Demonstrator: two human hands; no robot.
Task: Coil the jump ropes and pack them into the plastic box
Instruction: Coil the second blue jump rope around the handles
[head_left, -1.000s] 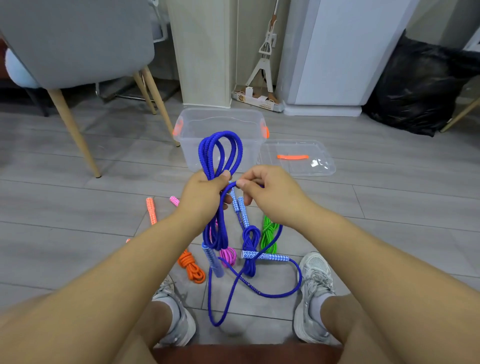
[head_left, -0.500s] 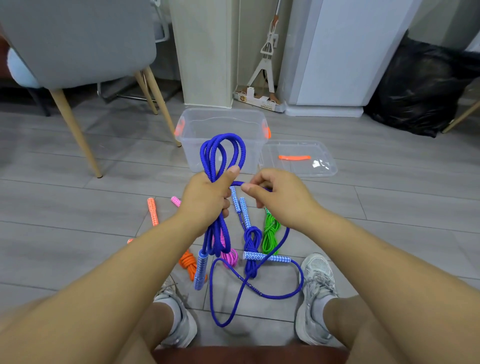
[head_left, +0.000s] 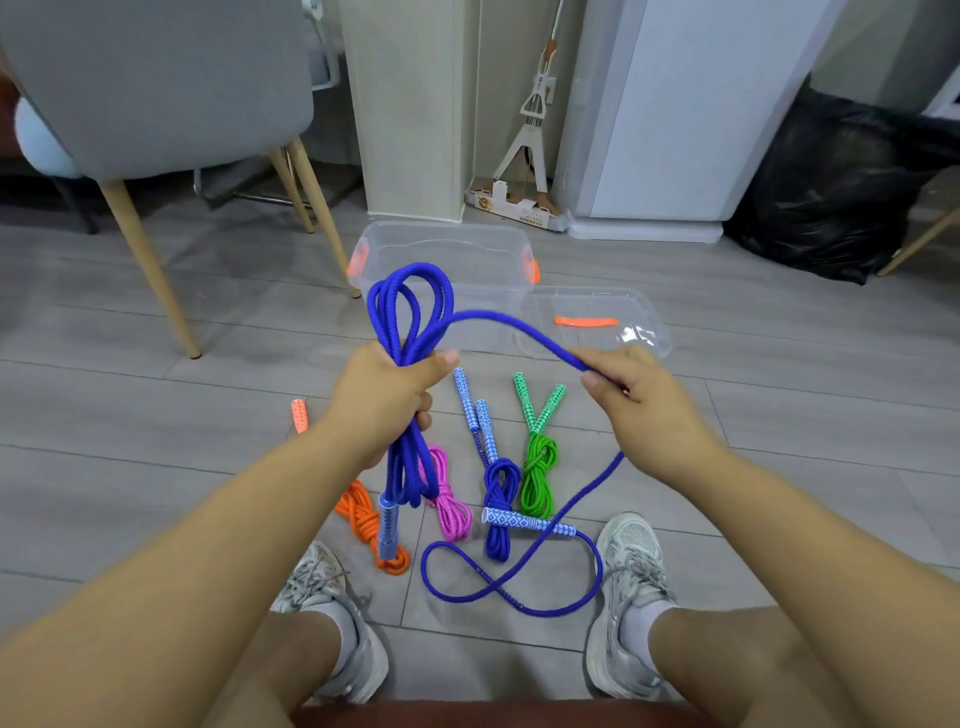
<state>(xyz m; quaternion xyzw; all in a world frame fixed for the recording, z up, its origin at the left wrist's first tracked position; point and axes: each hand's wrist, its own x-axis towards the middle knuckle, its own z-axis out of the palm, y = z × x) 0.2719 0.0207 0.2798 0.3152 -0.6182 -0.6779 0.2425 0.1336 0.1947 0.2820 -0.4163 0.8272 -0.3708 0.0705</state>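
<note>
The clear plastic box (head_left: 447, 227) stands open on the grey floor (head_left: 156, 467) ahead of me, with its lid (head_left: 592, 304) lying just to its right. My left hand (head_left: 387, 395) clenches the gathered loops of the blue jump rope (head_left: 410, 291), and one handle (head_left: 388, 525) hangs below my fist. My right hand (head_left: 639, 400) pinches the loose strand, which trails down to the floor. The orange bundle (head_left: 363, 514), pink bundle (head_left: 452, 499), blue bundle (head_left: 501, 483) and green bundle (head_left: 540, 473) lie coiled beneath.

No writing can be read; the cardboard box (head_left: 511, 208) under the mop (head_left: 532, 119) bears print too small to decipher.
</note>
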